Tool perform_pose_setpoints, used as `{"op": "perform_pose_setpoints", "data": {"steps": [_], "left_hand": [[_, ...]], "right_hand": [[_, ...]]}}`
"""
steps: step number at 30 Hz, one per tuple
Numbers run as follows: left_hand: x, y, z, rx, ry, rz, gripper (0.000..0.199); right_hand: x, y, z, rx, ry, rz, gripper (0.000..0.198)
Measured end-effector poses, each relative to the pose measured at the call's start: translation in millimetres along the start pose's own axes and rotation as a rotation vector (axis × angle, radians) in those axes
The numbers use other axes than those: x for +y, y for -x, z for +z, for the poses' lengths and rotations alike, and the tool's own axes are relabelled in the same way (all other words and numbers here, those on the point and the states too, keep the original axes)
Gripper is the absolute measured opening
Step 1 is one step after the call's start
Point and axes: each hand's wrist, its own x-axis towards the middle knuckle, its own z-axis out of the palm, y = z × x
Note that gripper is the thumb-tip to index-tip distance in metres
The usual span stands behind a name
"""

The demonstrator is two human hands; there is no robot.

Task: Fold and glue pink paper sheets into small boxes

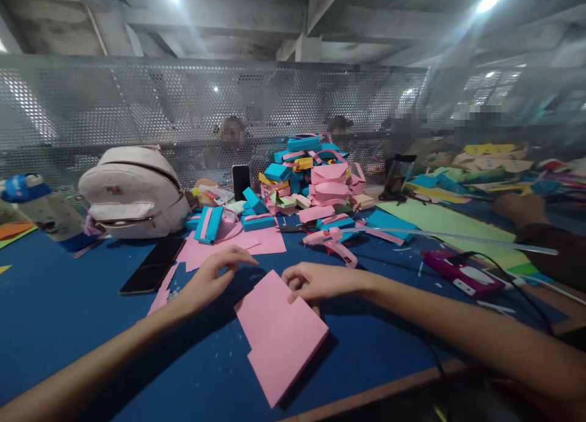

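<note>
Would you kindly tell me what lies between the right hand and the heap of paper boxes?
In the head view, a pink glue gun lies between the right hand and the heap.

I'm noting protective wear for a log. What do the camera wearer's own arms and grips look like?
The left forearm and right forearm show no sleeves. The left grip and right grip are ungloved; no rings, watch or bracelet can be seen.
</note>
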Motion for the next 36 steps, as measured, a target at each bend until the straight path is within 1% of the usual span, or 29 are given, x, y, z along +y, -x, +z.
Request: {"op": "perform_pose_setpoints", "data": {"steps": [1,2,5,7,9,11,13,15,18,21,24,26,27,31,34,36], "left_hand": [[2,6,5,0.007,-0.109,0.037,0.034],[5,13,11,-0.028,-0.205,0.081,0.036],[15,27,31,-0.193,-0.489,0.277,0.037],[17,33,42,-0.268,-0.646,0.319,0.036],[16,37,50,-0.280,-0.760,0.342,0.038],[11,40,54,-0.242,-0.853,0.374,0.041],[5,43,55,-0.205,-0.920,0.387,0.043],[2,43,54,-0.193,-0.958,0.388,0.045],[-2,41,51,-0.212,-0.993,0.428,0.048],[-11,38,52,-0.203,-1.035,0.483,0.049],[-24,40,56,-0.167,-1.053,0.520,0.048],[-29,40,58,-0.140,-1.056,0.519,0.047],[-30,40,58,-0.122,-1.054,0.521,0.046],[-26,34,51,-0.047,-1.011,0.531,0.041],[-24,29,47,-0.008,-0.973,0.526,0.036],[-24,26,46,-0.021,-0.974,0.547,0.035]], "right_hand": [[3,3,-1,0.027,0.036,0.018,0.022],[5,5,-1,0.052,0.084,0.033,0.020],[6,7,-3,0.112,0.212,0.054,0.012],[4,4,-3,0.161,0.281,0.046,0.013],[2,-2,-2,0.236,0.372,0.008,0.017],[1,-9,0,0.329,0.473,-0.038,0.017],[2,-15,1,0.408,0.557,-0.060,0.012],[5,-19,3,0.470,0.623,-0.065,0.006],[12,-21,4,0.538,0.682,-0.117,0.007],[20,-21,4,0.555,0.732,-0.202,0.007],[29,-21,4,0.529,0.823,-0.383,0.015],[35,-20,5,0.525,0.919,-0.516,0.022],[36,-20,5,0.525,0.977,-0.558,0.025],[39,-18,6,0.495,1.154,-0.596,0.029],[39,-19,6,0.495,1.189,-0.630,0.031],[40,-20,6,0.520,1.216,-0.662,0.028]]}}
